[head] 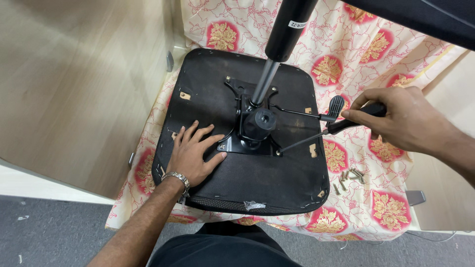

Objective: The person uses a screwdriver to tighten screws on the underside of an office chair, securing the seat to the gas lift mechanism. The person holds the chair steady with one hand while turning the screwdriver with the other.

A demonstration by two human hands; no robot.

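Black upturned fabric seat base [247, 173] lies under the flat, released left hand [194, 154]. The right hand [401, 118] is clenched on a black-handled screwdriver [316, 136]. Its shaft slants left to the metal plate's corner screw [278, 153].

I see my left hand [194, 154] flat on the upturned seat [277, 183]; the mounting plate [232, 144] sits just right of it, loose screws [349, 179] below my right hand [403, 121].

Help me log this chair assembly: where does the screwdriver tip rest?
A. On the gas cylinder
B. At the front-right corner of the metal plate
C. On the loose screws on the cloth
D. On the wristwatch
B: the right hand angles the screwdriver down to the metal plate corner, while the left hand presses the seat underside.
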